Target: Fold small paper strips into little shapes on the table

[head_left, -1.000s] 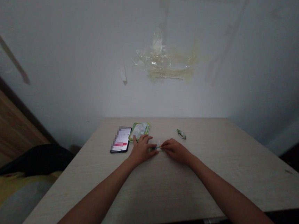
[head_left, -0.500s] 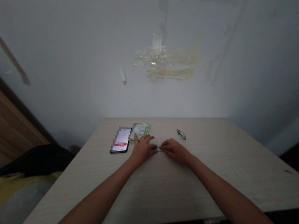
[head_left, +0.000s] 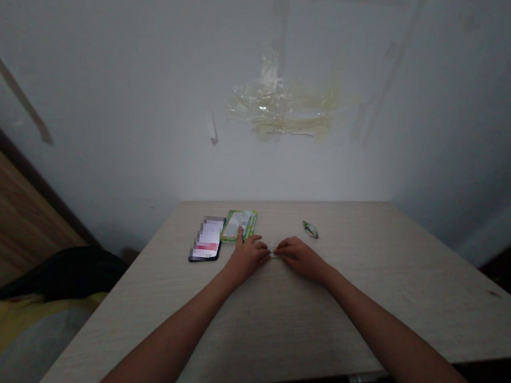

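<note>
A small whitish, partly see-through piece (head_left: pixel 272 248), too small to name, lies between my two hands just above the table. My left hand (head_left: pixel 248 256) reaches it from the left, thumb and forefinger closed at its edge while the other fingers stretch forward. From the right, my right hand (head_left: pixel 298 256) pinches it with the fingers pressed together. A green and white packet (head_left: pixel 238 223) lies flat just beyond my left hand, whose outer finger points over its near edge.
Left of the packet lies a phone (head_left: pixel 207 240) with its screen lit. A small torn green wrapper (head_left: pixel 310 229) rests beyond my right hand. The pale wooden table (head_left: pixel 359 236) meets a wall (head_left: pixel 157 87) at the back. Yellow and grey cloth (head_left: pixel 37 333) is at the lower left.
My left hand has shifted slightly, its outer finger sliding right across the packet and its forefinger drawing closer to the thumb. The right hand has hardly moved.
</note>
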`<act>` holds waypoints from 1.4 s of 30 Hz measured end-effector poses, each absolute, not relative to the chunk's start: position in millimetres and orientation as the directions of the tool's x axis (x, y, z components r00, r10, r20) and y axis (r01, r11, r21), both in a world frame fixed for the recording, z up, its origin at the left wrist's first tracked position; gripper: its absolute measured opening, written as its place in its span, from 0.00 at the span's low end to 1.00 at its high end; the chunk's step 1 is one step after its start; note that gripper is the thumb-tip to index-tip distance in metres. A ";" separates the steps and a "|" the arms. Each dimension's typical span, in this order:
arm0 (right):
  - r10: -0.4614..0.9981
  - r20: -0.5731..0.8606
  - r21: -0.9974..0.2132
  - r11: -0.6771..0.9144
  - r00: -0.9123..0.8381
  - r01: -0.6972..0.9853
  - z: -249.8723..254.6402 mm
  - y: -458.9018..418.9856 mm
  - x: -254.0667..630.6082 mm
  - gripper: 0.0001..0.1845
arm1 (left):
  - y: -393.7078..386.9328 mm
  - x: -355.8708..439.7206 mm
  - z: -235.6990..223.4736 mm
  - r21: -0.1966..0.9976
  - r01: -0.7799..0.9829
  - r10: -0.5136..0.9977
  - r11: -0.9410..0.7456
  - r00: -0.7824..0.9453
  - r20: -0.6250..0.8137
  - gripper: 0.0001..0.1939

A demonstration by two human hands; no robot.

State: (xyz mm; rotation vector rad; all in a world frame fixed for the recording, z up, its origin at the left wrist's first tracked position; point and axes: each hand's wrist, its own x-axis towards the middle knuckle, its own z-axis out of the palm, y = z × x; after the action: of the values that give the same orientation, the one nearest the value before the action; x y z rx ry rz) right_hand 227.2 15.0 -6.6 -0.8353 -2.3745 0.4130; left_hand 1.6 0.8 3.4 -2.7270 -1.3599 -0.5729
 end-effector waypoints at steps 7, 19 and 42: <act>0.657 0.417 -0.476 0.746 -0.628 0.466 -5.1 15.6 227.2 0.13 | -0.1 1.7 4.5 0.089 0.774 0.745 -0.626 0.561 0.361 0.09; 0.666 0.411 -0.462 0.741 -0.622 0.488 -7.3 17.1 225.9 0.11 | 3.8 1.2 3.1 0.176 0.791 0.793 -0.587 0.517 0.320 0.09; 0.736 0.373 -0.517 0.670 -0.565 0.532 -4.5 18.6 223.4 0.09 | 5.1 0.3 5.3 0.270 0.788 0.826 -0.554 0.477 0.302 0.09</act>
State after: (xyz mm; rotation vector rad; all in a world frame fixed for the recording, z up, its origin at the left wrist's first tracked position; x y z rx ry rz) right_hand 223.4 18.6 -4.5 -0.9761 -2.3129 0.4701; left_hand 0.3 5.1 5.3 -2.7789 -1.5228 -0.6532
